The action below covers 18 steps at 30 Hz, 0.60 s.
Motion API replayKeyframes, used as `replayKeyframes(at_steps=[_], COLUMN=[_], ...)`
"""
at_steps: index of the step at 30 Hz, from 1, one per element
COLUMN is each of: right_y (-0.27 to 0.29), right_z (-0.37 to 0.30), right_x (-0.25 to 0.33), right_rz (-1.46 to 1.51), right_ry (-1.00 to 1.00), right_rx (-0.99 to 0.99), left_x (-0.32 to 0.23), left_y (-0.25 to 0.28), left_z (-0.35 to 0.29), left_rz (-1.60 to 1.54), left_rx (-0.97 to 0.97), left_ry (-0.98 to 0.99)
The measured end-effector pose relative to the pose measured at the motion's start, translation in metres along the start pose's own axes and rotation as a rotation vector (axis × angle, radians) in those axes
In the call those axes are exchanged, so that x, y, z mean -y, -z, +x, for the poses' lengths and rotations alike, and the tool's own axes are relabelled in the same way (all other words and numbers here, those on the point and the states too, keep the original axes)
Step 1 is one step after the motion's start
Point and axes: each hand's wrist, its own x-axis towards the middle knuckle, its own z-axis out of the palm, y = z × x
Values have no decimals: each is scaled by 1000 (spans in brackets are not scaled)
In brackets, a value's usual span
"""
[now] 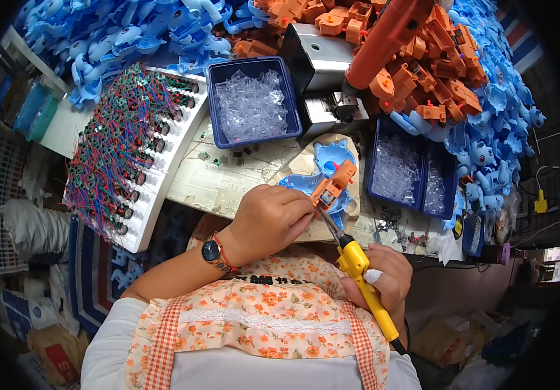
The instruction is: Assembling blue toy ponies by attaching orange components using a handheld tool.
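My right hand (387, 276) is wrapped round a yellow soldering iron (366, 283), a white wrap on one finger. Its metal tip reaches up and left to the lower end of an orange plastic housing (337, 181). With fingers pinched together, my left hand (270, 218) grips that housing at its lower end; the fingertips partly hide what lies there. Small metal parts show inside the housing. Under it, a blue animal-shaped plastic shell (333, 156) lies in a pale holder (356, 207) on the worktable (212, 188).
To the left, a white foam tray (138, 237) carries wired circuit boards (121, 130). Blue bins (212, 97) (418, 203) hold clear plastic pieces. Blue shells (488, 149) and orange housings (432, 78) are heaped behind. A red-orange tool (384, 49) hangs above a metal box (322, 55).
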Motion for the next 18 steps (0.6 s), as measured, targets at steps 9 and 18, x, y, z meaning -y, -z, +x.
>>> replayKeyframes(at_steps=[9, 18], right_y=[3, 1], right_z=[3, 2], right_x=[6, 2], right_rz=[-10, 24], right_ry=[-40, -4], right_rx=[-14, -10], left_x=[-3, -3], left_y=[2, 0], left_z=[1, 1], left_rz=[6, 9], left_rx=[-9, -22], left_ry=[14, 13])
